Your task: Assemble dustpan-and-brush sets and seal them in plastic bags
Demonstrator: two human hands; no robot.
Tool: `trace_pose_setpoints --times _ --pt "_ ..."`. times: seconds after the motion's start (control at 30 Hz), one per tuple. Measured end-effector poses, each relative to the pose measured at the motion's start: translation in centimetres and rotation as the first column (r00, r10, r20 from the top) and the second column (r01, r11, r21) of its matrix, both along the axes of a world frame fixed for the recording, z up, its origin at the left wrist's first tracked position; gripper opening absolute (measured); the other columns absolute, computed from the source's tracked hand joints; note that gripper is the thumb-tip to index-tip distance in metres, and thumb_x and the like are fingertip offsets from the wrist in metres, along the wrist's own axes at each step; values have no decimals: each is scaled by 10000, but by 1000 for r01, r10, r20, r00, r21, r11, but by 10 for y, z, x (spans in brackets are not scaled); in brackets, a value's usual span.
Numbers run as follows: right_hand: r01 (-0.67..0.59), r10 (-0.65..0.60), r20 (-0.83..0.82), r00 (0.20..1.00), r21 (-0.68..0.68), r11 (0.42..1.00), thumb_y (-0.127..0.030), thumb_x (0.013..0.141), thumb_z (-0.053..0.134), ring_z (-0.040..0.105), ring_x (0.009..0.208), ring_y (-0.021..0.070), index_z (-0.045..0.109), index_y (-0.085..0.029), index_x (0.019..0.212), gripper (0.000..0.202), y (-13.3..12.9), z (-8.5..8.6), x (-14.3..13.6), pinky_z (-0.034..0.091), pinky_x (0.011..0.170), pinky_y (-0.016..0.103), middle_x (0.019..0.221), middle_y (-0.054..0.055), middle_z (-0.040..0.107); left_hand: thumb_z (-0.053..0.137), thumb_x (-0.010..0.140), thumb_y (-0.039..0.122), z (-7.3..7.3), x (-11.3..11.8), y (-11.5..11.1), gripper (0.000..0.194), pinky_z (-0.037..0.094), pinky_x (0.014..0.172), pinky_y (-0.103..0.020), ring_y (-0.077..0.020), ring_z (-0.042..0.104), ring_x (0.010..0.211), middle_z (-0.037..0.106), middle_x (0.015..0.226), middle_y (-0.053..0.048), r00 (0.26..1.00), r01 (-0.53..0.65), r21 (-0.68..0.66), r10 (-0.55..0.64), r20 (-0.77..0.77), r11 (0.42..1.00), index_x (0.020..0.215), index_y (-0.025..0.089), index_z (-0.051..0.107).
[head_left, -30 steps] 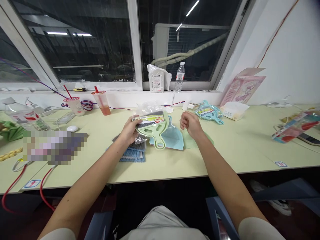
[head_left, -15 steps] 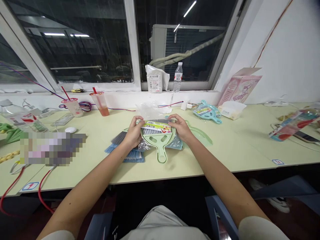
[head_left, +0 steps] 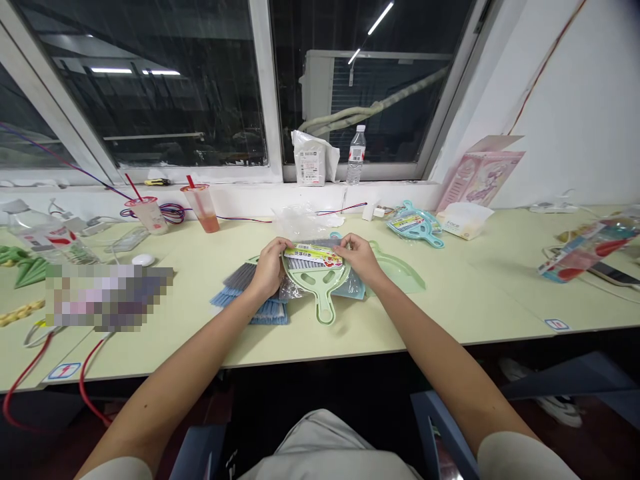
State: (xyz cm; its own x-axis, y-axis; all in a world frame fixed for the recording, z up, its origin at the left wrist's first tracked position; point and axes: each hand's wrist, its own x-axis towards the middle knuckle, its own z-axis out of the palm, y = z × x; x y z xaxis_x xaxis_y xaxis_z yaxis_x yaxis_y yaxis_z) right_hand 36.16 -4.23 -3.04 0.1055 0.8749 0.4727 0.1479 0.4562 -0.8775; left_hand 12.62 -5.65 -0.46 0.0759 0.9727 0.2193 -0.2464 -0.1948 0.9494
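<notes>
A small green dustpan and brush set (head_left: 319,281) with a printed card label and clear film is held between my hands above the table. My left hand (head_left: 273,265) pinches its upper left edge, thumb on the label. On the upper right, my right hand (head_left: 361,257) grips the set with thumb and fingers at the label's end. Brushes with grey and blue bristles (head_left: 267,312) lie under and left of my left hand. A green dustpan (head_left: 400,273) rests on the table past my right hand. A blue dustpan partly shows beneath the held set.
Crumpled clear plastic (head_left: 300,221) lies behind the set. A wrapped blue dustpan set (head_left: 416,225) and a tissue pack (head_left: 466,220) sit at the back right. Two drink cups (head_left: 203,208) stand at the back left. The table's front edge (head_left: 310,360) runs before me.
My right hand's fingers have shifted slightly left and down along the label. The set stays in nearly the same place.
</notes>
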Motion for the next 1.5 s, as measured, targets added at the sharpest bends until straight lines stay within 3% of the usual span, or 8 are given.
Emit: trace_pose_setpoints --times 0.1,0.2,0.33,0.47,0.73,0.9,1.03,1.5 --pt "29 -29 47 998 3 1000 -378 723 768 345 616 127 521 -229 730 288 -4 -1 -5 294 603 266 661 -57 431 590 863 408 0 -2 -1 256 334 538 -258 -152 462 623 469 674 9 966 -152 115 172 -191 982 711 209 537" --pt "35 -36 98 995 18 999 -346 752 733 295 572 121 497 -237 758 260 -15 4 -14 254 567 271 640 -67 377 707 809 505 2 -4 -4 397 327 591 -271 -138 411 617 423 631 37 844 -266 250 350 -406 931 677 217 469" --pt "51 -56 99 993 50 997 -355 760 742 288 575 115 462 -236 749 304 -30 11 -27 248 566 273 651 -68 356 807 705 537 7 -7 -7 486 300 576 -281 -128 388 595 450 633 55 681 -324 332 462 -568 886 704 227 433" --pt "91 -94 55 994 39 995 -382 739 776 296 599 117 403 -236 704 402 -29 8 -31 257 578 272 646 -68 330 806 705 492 11 -6 -11 452 308 589 -289 -140 426 620 488 667 46 616 -317 413 517 -594 854 733 230 438" --pt "42 -38 -154 987 19 999 -266 719 718 438 694 135 477 -223 701 246 -15 10 -16 362 668 271 711 -43 468 704 770 308 10 -7 -5 140 423 730 -293 -169 531 788 598 789 3 808 -258 371 409 -424 892 792 206 611" --pt "-35 -7 -339 941 -117 993 -340 698 714 476 629 144 536 -243 796 225 -12 15 -6 382 599 271 705 -48 527 666 765 321 12 -9 0 152 454 543 -283 -153 558 623 593 782 -5 990 -47 37 51 -130 998 855 203 635" --pt "-117 40 -446 894 -146 982 -385 727 656 477 575 141 600 -243 862 203 -8 15 0 385 548 270 686 -40 538 624 750 280 15 -10 0 224 470 452 -293 -165 590 565 628 813 -34 994 101 -84 -98 44 991 948 186 669" --pt "-254 97 -571 815 -202 946 -424 693 761 689 798 214 613 -251 1122 485 2 15 8 555 670 328 919 6 722 760 762 302 9 -13 2 256 477 458 -229 -116 568 567 627 774 -12 972 193 -61 -183 147 979 961 200 636"
